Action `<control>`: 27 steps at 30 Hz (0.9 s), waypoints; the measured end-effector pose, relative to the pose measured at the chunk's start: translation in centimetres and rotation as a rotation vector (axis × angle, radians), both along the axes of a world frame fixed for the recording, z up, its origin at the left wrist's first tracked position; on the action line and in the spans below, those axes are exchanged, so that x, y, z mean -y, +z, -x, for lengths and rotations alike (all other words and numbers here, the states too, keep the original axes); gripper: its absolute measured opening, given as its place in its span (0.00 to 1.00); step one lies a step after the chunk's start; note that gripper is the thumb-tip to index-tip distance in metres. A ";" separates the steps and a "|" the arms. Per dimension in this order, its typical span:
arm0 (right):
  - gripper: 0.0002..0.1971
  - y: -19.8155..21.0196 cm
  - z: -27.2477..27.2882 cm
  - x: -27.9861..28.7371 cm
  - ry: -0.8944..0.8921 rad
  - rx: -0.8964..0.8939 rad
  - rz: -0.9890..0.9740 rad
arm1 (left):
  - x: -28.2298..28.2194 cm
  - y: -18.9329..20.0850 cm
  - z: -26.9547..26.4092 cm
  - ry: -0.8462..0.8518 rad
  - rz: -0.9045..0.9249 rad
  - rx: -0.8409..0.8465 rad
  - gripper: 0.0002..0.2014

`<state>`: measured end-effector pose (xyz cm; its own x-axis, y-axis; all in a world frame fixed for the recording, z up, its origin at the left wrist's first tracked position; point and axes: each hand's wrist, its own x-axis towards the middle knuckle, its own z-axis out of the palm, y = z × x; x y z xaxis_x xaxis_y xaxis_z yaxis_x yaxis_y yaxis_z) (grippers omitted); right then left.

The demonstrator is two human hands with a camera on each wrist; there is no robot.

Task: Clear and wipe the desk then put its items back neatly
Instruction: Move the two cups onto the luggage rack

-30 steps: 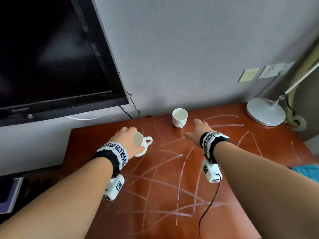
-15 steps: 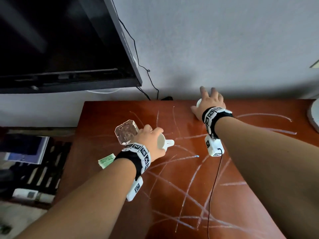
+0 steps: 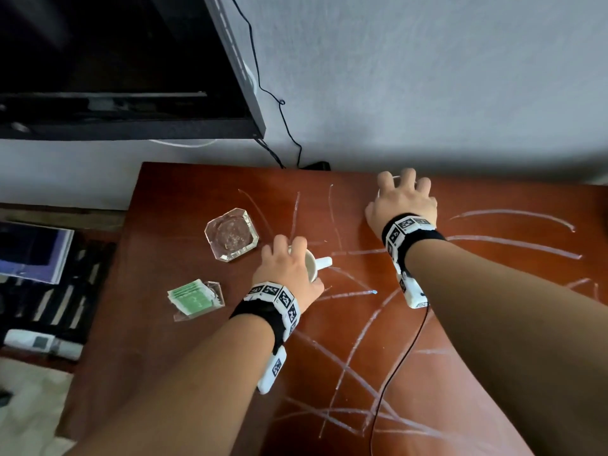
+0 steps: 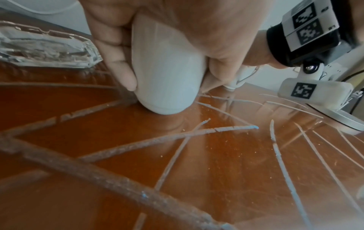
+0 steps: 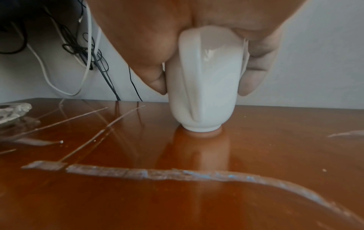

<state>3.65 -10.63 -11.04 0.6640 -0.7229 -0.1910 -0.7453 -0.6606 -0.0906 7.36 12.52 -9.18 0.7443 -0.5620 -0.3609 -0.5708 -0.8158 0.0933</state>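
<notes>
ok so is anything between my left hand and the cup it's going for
No, nothing is in between: the left hand already grips the white cup from above, fingers curled round its sides. The glass ashtray sits close on its left, apart from the cup.

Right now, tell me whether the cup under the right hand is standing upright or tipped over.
Upright. In the right wrist view the white cup stands with its base flat on the desk, while the right hand grips it from above.

Streaked desk (image 3: 197, 357): ashtray (image 3: 231, 233), cups (image 5: 202, 87).
</notes>
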 end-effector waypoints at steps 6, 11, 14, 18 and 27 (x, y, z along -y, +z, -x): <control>0.25 0.9 -0.4 0.2 -0.013 -0.063 -0.089 | 0.4 0.4 0.0 0.020 -0.026 -0.046 0.34; 0.18 2.9 -0.7 0.7 -0.094 -0.060 -0.232 | -0.3 2.1 -1.3 0.034 -0.026 -0.190 0.34; 0.26 4.0 0.5 -0.5 -0.200 0.022 -0.313 | -1.9 4.0 -2.1 0.024 0.017 -0.174 0.32; 0.32 6.1 2.7 -3.9 -0.194 0.065 -0.385 | -4.8 7.3 -3.7 0.026 0.042 -0.106 0.32; 0.35 16.0 6.8 -14.8 -0.222 0.187 -0.264 | -15.4 15.3 -4.8 0.000 0.197 -0.002 0.31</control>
